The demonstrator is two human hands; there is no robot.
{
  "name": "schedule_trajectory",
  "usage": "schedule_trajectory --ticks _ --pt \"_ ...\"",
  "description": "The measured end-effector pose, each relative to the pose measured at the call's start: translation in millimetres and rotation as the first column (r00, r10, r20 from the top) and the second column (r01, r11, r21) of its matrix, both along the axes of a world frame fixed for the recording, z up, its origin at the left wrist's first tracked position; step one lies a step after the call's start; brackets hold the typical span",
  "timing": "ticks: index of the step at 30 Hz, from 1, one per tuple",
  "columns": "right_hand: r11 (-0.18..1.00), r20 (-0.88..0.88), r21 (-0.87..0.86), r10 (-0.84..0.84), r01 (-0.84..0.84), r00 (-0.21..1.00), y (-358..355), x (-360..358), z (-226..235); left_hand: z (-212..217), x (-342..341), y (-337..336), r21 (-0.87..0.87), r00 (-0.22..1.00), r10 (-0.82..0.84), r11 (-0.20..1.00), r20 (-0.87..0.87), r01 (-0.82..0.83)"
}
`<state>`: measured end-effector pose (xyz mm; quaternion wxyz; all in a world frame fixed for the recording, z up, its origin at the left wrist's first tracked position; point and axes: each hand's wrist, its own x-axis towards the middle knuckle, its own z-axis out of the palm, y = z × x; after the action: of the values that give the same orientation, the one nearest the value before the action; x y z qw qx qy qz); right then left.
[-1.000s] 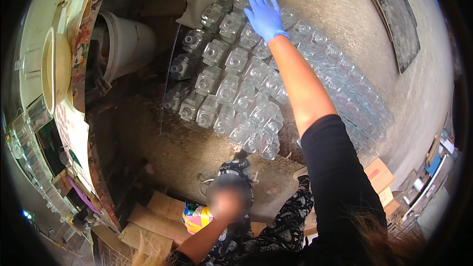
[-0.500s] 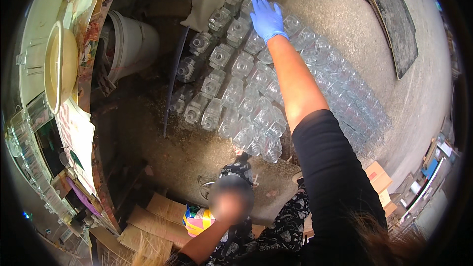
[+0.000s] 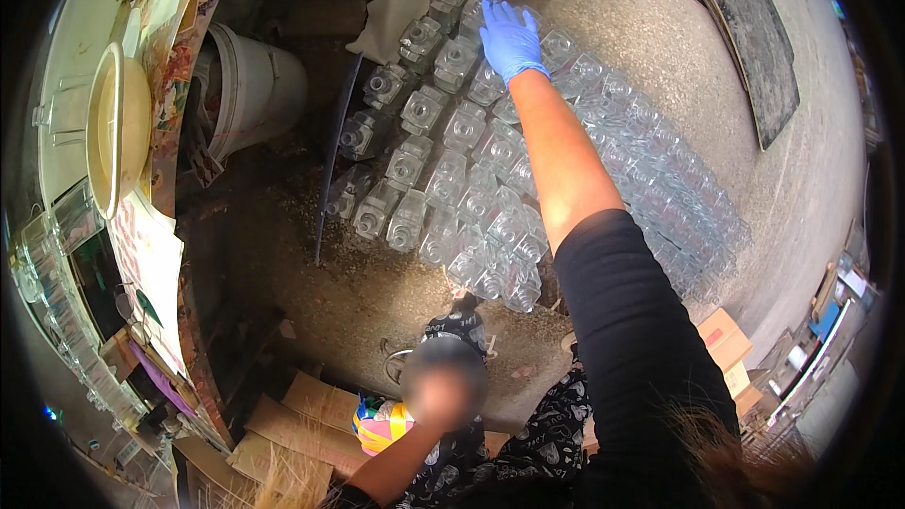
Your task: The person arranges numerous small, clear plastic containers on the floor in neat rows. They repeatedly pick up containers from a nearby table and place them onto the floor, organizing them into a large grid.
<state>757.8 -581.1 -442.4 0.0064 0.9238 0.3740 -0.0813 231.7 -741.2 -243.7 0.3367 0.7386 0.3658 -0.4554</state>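
Clear, square-bodied, round-necked bottles (image 3: 464, 124) in close rows over the speckled grey floor (image 3: 608, 14); walls see-through, contents unreadable; right hand in blue glove (image 3: 514, 41) palm-down over the far bottles, grip loose, fingers stretched and slightly apart; left hand (image 3: 443, 396) blurred, near the pink-and-yellow bundle (image 3: 382, 426), its grip impossible to tell; round white plastic bucket (image 3: 259, 85) at left, interior too dim to read; oval cream plastic basin (image 3: 135, 127) nearby, inside hidden; brown cardboard boxes (image 3: 724, 339) at right, contents unseen.
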Motion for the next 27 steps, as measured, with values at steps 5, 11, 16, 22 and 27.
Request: schedule_trajectory --ticks 5,11,16,22,27 --pt "1.000 -0.010 0.019 0.005 -0.005 1.000 3.1 -2.5 -0.8 -30.3 -53.4 -28.0 0.149 0.977 -0.120 0.984 0.176 0.094" --pt "0.999 -0.026 0.053 0.010 -0.009 1.000 3.5 -3.5 3.6 -40.6 -73.0 -32.0 0.210 0.927 -0.180 0.971 0.330 0.114" --pt "0.999 -0.042 0.040 -0.035 0.037 0.999 -1.9 -2.8 18.9 -39.7 -65.6 -26.7 0.245 0.918 -0.218 0.960 0.331 0.139" --pt "0.802 -0.019 0.582 0.175 -0.131 0.984 -52.8 -115.4 104.0 -41.5 -64.7 -26.4 0.257 0.908 -0.262 0.949 0.328 0.181" --pt "0.874 -0.304 0.476 0.264 -0.094 0.915 -206.5 -253.7 147.6 -60.2 -80.4 -39.4 0.284 0.854 -0.380 0.914 0.355 0.288"
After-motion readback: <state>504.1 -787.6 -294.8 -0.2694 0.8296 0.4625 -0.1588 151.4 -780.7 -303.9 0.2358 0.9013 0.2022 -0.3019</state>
